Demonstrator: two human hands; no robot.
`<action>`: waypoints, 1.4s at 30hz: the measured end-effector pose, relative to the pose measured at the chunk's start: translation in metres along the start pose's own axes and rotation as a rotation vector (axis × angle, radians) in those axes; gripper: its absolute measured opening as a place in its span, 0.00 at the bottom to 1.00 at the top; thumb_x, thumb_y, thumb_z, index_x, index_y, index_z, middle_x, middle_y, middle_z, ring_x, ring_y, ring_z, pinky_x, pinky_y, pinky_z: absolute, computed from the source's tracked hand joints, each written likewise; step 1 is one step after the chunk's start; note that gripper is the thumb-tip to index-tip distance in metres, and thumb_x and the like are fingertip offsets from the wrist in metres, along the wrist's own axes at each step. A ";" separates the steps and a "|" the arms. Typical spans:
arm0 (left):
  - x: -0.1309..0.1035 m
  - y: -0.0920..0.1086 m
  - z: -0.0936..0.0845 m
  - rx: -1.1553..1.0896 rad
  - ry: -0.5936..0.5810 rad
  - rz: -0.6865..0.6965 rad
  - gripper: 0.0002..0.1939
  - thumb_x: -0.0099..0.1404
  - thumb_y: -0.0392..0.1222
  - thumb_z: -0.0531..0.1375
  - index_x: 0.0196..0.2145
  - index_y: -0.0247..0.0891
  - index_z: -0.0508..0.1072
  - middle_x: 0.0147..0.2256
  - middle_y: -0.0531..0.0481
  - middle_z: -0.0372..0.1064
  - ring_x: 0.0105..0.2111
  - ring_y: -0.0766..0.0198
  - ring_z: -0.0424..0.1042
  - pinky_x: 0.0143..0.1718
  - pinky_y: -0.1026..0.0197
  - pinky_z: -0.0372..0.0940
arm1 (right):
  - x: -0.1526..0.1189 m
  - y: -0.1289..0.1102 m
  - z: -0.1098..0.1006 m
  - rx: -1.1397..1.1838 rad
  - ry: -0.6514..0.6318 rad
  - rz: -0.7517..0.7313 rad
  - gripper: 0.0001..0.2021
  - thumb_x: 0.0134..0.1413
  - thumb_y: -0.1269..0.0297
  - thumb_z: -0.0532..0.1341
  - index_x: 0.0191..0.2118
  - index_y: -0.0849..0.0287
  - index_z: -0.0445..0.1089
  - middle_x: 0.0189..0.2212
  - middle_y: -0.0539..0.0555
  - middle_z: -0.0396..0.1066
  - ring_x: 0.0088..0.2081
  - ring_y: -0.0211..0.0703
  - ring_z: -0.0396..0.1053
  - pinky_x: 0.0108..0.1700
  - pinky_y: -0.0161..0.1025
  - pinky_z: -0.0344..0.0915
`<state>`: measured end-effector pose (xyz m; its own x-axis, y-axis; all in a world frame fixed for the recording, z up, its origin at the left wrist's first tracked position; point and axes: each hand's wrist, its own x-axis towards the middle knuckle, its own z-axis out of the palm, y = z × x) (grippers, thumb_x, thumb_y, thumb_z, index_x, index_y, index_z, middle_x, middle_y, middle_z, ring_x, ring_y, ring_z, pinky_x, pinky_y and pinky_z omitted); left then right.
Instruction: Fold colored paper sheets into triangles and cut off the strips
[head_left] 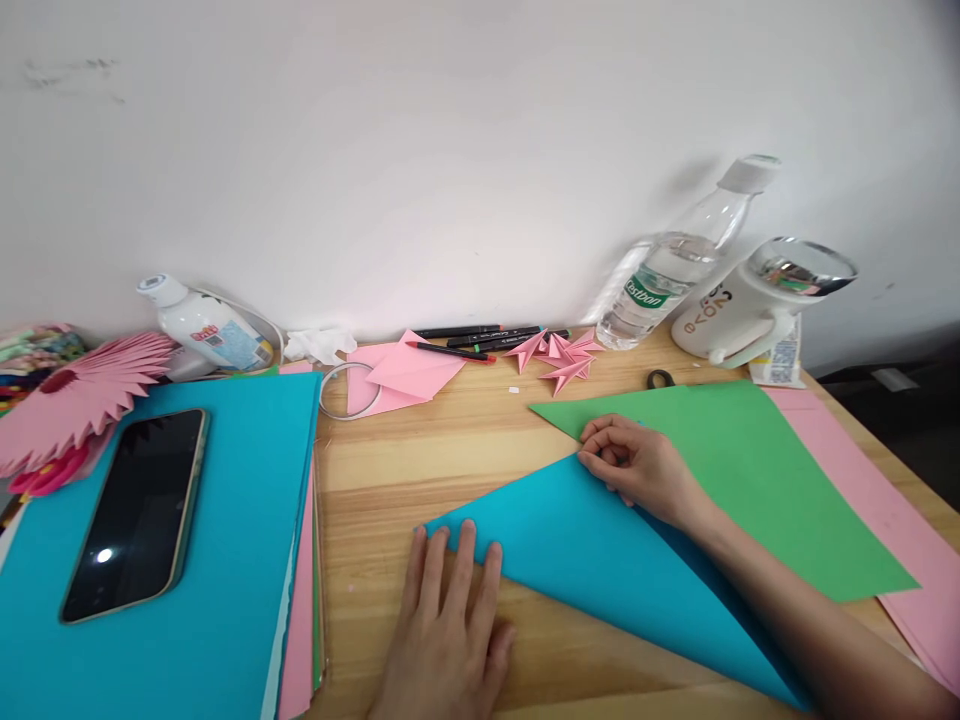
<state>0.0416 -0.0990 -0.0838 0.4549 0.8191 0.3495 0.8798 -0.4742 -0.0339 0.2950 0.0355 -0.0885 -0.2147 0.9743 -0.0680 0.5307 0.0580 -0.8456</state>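
A blue paper sheet (570, 540), folded over into a long pointed shape, lies on the wooden table (375, 470). My left hand (454, 610) rests with its fingers spread, the fingertips on the paper's left point. Closed in a pinch, my right hand (637, 465) grips the upper edge of the blue paper. Beneath that hand and to its right lies a green paper sheet (780, 490), with pink paper (892, 510) partly under it.
At the left, a phone (139, 510) sits on stacked blue paper (240, 490). Along the wall stand a white bottle (217, 325), pens (457, 350), pink folded pieces (566, 360), a water bottle (667, 270) and a white mug (750, 300). A tape ring (350, 390) lies behind.
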 end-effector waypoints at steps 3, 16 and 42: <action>0.001 0.000 -0.004 0.028 -0.020 0.017 0.25 0.61 0.50 0.53 0.53 0.37 0.66 0.54 0.40 0.63 0.52 0.43 0.58 0.54 0.44 0.48 | 0.002 -0.001 -0.001 0.003 -0.026 -0.008 0.10 0.49 0.61 0.61 0.23 0.61 0.66 0.18 0.50 0.63 0.27 0.41 0.70 0.18 0.29 0.64; -0.002 -0.004 -0.006 0.031 -0.138 0.032 0.26 0.64 0.52 0.50 0.56 0.38 0.63 0.55 0.40 0.61 0.53 0.44 0.59 0.52 0.41 0.55 | 0.005 -0.030 -0.003 -0.338 -0.090 -0.028 0.03 0.49 0.72 0.56 0.33 0.64 0.64 0.32 0.54 0.68 0.15 0.28 0.63 0.19 0.30 0.64; -0.001 -0.011 -0.016 0.012 -0.232 0.079 0.30 0.60 0.53 0.55 0.55 0.31 0.63 0.57 0.39 0.60 0.55 0.48 0.59 0.54 0.46 0.55 | -0.103 -0.068 0.099 -1.109 0.087 -0.932 0.21 0.55 0.68 0.54 0.50 0.80 0.64 0.46 0.75 0.68 0.49 0.61 0.67 0.48 0.51 0.66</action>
<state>0.0293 -0.1001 -0.0692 0.5402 0.8327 0.1213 0.8414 -0.5365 -0.0645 0.1998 -0.0899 -0.0761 -0.8013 0.4969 0.3331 0.5867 0.7613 0.2758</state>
